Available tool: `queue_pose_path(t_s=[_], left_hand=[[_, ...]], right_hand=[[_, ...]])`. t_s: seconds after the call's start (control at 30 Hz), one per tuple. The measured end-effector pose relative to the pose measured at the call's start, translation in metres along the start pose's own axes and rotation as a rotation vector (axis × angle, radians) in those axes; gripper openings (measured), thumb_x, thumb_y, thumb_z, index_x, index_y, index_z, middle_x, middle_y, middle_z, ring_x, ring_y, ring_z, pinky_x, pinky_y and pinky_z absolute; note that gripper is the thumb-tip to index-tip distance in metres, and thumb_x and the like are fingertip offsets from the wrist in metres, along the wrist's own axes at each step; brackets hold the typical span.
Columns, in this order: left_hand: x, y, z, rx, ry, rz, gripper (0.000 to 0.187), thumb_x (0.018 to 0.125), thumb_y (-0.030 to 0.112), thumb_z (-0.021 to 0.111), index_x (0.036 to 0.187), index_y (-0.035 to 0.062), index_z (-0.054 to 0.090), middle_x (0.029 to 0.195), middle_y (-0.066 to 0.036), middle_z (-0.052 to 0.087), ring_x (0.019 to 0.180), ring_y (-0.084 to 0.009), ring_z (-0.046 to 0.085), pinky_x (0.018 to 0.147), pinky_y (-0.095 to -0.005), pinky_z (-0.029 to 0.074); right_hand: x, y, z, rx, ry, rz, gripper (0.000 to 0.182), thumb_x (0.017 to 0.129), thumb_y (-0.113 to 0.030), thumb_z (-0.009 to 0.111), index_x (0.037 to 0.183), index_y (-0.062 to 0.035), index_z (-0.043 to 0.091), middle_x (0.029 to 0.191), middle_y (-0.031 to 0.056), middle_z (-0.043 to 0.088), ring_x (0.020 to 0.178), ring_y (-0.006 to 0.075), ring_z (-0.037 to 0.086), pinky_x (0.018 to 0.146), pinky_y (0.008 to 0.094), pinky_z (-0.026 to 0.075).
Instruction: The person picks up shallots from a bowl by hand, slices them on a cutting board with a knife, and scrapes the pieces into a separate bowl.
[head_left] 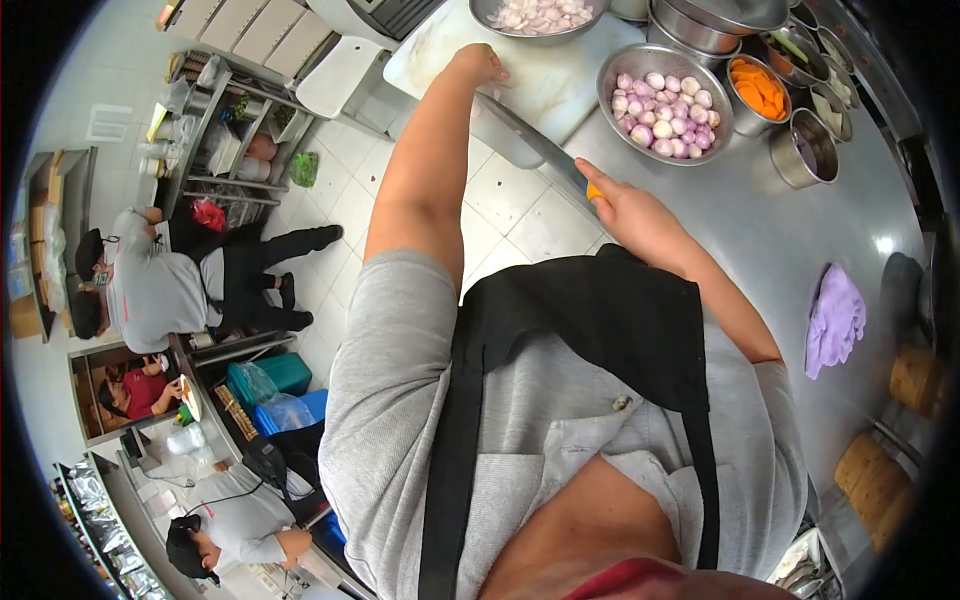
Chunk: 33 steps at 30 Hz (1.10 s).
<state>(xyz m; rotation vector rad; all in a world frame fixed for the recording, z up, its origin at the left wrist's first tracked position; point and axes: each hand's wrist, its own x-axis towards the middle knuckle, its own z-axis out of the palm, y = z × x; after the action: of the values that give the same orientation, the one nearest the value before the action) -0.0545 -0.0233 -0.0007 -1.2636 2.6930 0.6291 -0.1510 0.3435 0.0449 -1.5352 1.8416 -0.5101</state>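
Knife (pixel 540 143): by white board (pixel 430 70) | right hand (pixel 637 217): closed round it | left hand (pixel 476 66): near its sharp end, can't tell if holding anything | danger: a slip could nick left hand

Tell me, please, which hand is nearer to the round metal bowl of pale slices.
Left: the left hand is over the white cutting board, just short of the bowl; the right hand is farther back, gripping the orange-handled metal knife.

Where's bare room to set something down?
Bare: counter between onion bowl, steel cup and purple cloth; also cutting board between left hand and onion bowl. Crowded: around the carrots, containers packed together.
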Motion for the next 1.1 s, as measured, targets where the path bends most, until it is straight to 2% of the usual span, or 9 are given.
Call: queue_pose_path(t_s=[0.3,0.47,0.53,0.63,0.73,0.8,0.93,1.03,1.1], left_hand=[[-0.039,-0.01,-0.015,-0.71,0.131,-0.064,0.015,0.082,0.008,0.065,0.096,0.0043,0.065,0.081,-0.004,0.066,0.073,-0.01,0.06,0.065,-0.023,0.048],[-0.056,-0.016,-0.009,-0.64,0.089,-0.113,0.029,0.082,0.007,0.064,0.111,0.0042,0.063,0.081,-0.006,0.067,0.073,-0.0121,0.062,0.069,-0.0234,0.05],[-0.059,-0.011,0.003,-0.125,0.141,0.061,0.034,0.079,0.007,0.065,0.112,0.0132,0.066,0.096,-0.006,0.067,0.093,-0.0189,0.061,0.082,-0.0326,0.048],[-0.099,0.031,0.013,0.257,0.429,0.15,0.028,0.073,0.009,0.067,0.098,0.022,0.072,0.114,-0.001,0.061,0.115,-0.0247,0.048,0.095,-0.0417,0.039],[-0.118,0.037,0.013,0.328,0.239,0.472,0.02,0.073,0.019,0.069,0.089,0.0293,0.073,0.126,0.004,0.054,0.126,-0.0219,0.034,0.101,-0.0412,0.029],[-0.115,0.028,0.013,0.307,0.239,0.488,0.017,0.071,0.019,0.071,0.087,0.0261,0.073,0.122,0.004,0.056,0.122,-0.023,0.038,0.101,-0.0418,0.03],[-0.098,-0.001,0.013,0.16,0.349,0.458,0.015,0.072,0.019,0.072,0.087,0.0206,0.073,0.112,0.003,0.062,0.114,-0.0234,0.045,0.095,-0.0395,0.038],[-0.073,-0.031,0.016,-0.107,0.368,0.429,0.015,0.078,0.021,0.07,0.092,0.0179,0.073,0.107,0.0,0.064,0.109,-0.0225,0.051,0.087,-0.0338,0.045],[-0.069,-0.039,0.021,-0.313,0.412,0.277,0.016,0.083,0.021,0.066,0.097,0.0162,0.072,0.106,-0.002,0.064,0.107,-0.0229,0.053,0.085,-0.032,0.047]], right_hand=[[0.01,0.012,0.0,0.597,-0.141,0.249,0.051,0.095,-0.018,0.044,0.143,-0.0292,0.033,0.067,-0.0015,0.047,0.045,0.0047,0.04,0.041,0.0211,0.036],[0.023,0.021,0.007,0.683,-0.129,0.231,0.05,0.095,-0.018,0.044,0.143,-0.0309,0.034,0.066,-0.0015,0.046,0.045,0.0053,0.041,0.041,0.0208,0.037],[0.026,0.014,0.006,0.613,-0.094,0.231,0.05,0.095,-0.018,0.044,0.142,-0.0309,0.035,0.066,-0.0016,0.046,0.045,0.0046,0.04,0.04,0.0205,0.037],[0.027,0.008,0.001,0.416,-0.028,0.138,0.05,0.093,-0.017,0.045,0.141,-0.0287,0.038,0.073,0.0048,0.056,0.053,0.0135,0.053,0.051,0.0269,0.046],[0.027,0.007,0.001,-0.066,0.165,-0.165,0.051,0.09,-0.015,0.048,0.139,-0.0257,0.04,0.091,0.0134,0.063,0.077,0.0269,0.062,0.073,0.0345,0.05],[0.016,-0.019,-0.015,-0.067,0.021,0.04,0.052,0.088,-0.013,0.051,0.138,-0.0229,0.041,0.107,0.0175,0.062,0.097,0.0351,0.058,0.089,0.0379,0.044],[0.001,0.007,-0.01,-0.075,0.148,-0.11,0.053,0.087,-0.012,0.053,0.138,-0.0206,0.041,0.105,0.0182,0.062,0.097,0.0345,0.059,0.088,0.0377,0.044],[-0.023,0.014,-0.013,0.025,0.291,-0.308,0.05,0.088,-0.014,0.051,0.137,-0.0219,0.043,0.094,0.0162,0.06,0.089,0.0322,0.06,0.079,0.0397,0.047],[-0.033,0.013,-0.015,0.33,0.119,-0.017,0.049,0.09,-0.013,0.049,0.138,-0.0166,0.041,0.086,0.01,0.06,0.073,0.0229,0.061,0.066,0.035,0.049]])
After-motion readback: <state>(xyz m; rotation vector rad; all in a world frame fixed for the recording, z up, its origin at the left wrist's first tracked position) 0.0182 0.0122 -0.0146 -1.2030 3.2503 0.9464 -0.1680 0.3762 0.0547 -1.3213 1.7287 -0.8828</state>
